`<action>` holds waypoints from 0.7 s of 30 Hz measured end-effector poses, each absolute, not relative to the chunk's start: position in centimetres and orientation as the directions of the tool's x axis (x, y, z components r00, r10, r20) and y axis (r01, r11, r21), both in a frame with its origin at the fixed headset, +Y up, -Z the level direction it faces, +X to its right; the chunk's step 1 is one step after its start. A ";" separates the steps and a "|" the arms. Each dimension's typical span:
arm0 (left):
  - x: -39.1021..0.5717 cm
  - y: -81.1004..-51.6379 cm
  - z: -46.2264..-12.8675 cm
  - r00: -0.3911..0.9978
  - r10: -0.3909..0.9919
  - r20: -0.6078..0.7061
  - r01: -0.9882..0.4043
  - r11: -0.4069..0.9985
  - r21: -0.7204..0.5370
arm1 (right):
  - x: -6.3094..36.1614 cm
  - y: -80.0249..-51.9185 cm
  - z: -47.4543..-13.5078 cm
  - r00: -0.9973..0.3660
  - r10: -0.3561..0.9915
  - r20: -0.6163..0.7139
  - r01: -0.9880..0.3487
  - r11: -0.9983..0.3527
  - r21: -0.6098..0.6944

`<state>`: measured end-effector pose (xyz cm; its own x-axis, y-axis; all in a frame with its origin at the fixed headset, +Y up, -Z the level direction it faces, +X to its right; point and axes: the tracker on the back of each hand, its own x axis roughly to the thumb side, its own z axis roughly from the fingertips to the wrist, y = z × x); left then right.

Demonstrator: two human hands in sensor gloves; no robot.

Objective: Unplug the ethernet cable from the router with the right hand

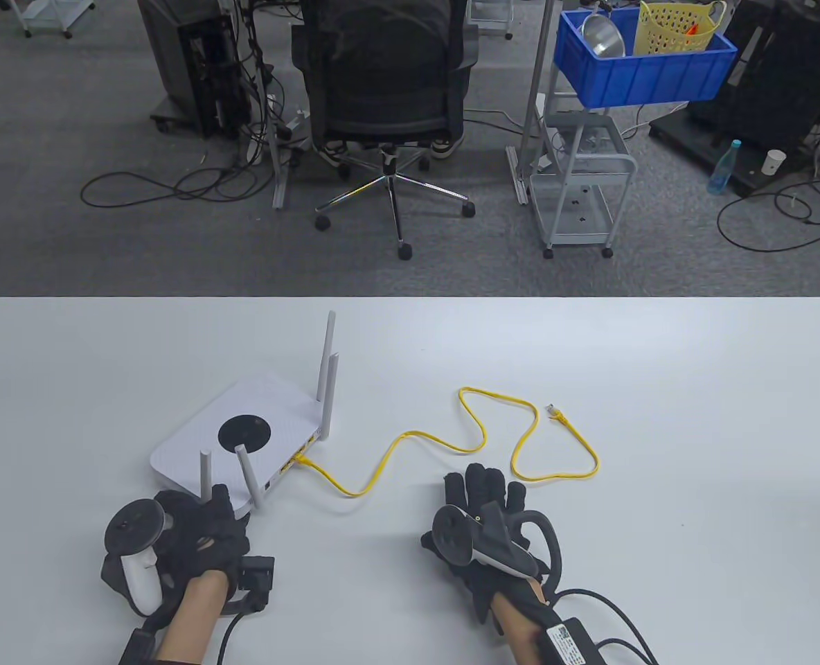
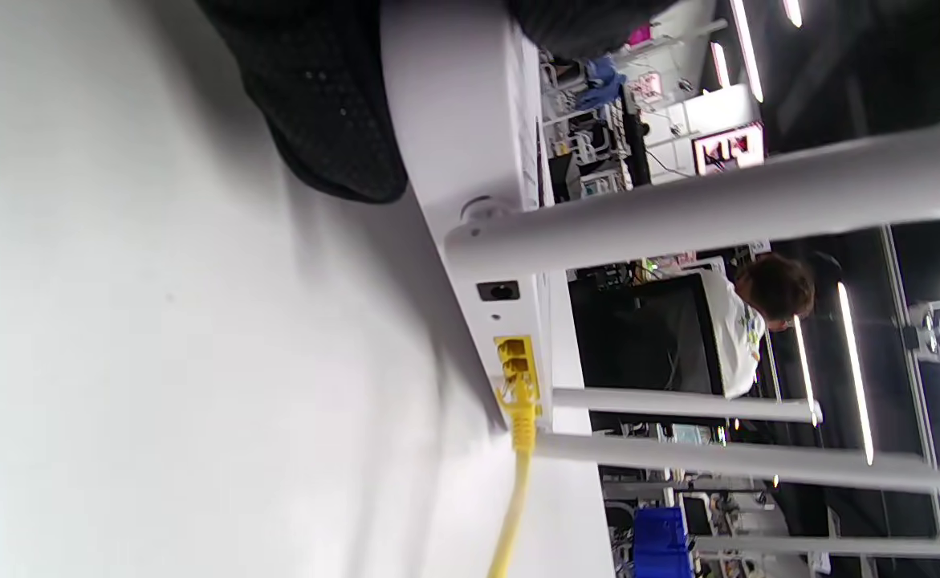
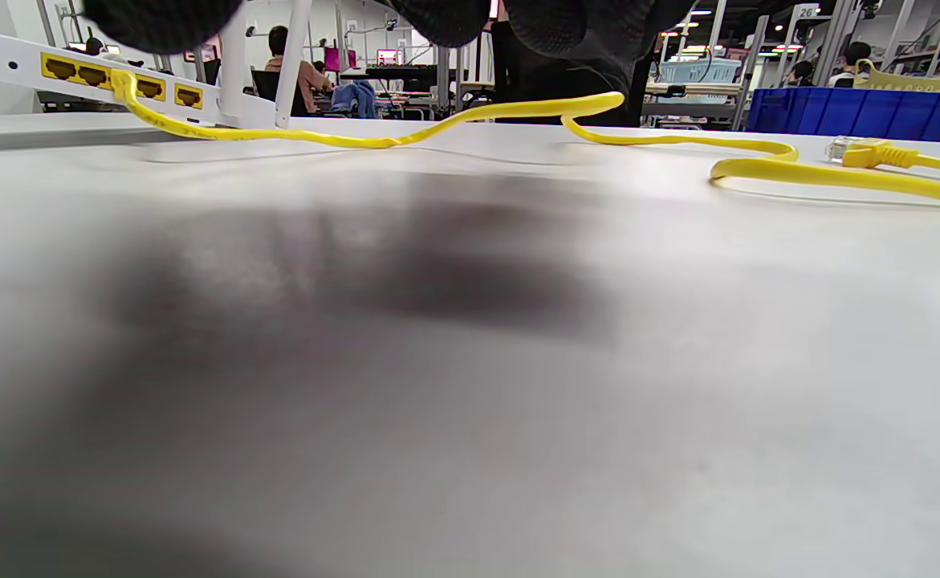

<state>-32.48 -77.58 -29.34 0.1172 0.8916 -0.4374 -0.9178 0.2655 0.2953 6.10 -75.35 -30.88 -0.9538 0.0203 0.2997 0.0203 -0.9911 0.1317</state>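
Left grip [image 1: 195, 533] pressing router [image 1: 244, 429] corner at 7 o'clock, fingers partly hidden; right grip [image 1: 486, 512] flat, spread wide on white table [image 1: 659, 388]; yellow cable [image 1: 479, 429] plugged in.

We can't see the left hand [image 1: 188, 533] fingertips behind the router [image 1: 237, 433]; right hand [image 1: 486, 512] fingers are cut off in the right wrist view; port labels too small.
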 end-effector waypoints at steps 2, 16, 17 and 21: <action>-33.0 -77.8 -29.3 0.063 0.903 -0.424 -0.926 0.211 0.313 | 6.1 -75.3 -30.9 -0.952 0.023 0.305 0.015 -0.992 0.121; -30.1 -77.7 -29.8 -0.070 0.964 -0.255 -0.980 -0.018 0.199 | 4.4 -73.1 -29.3 -0.895 0.126 0.427 -0.169 -0.983 -0.064; -29.7 -77.6 -29.8 -0.073 0.968 -0.242 -0.982 -0.027 0.189 | 4.3 -73.0 -29.2 -0.894 0.131 0.428 -0.175 -0.982 -0.065; -27.9 -77.2 -29.5 -0.064 0.977 -0.201 -0.989 -0.034 0.146 | 4.0 -72.7 -28.9 -0.885 0.204 0.418 -0.250 -0.967 -0.057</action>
<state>-27.95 -77.24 -29.51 -0.0636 0.9775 -0.2013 -0.9887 -0.0342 0.1460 4.05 -72.72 -28.94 -0.8850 0.2042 0.4184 -0.2499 -0.9666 -0.0570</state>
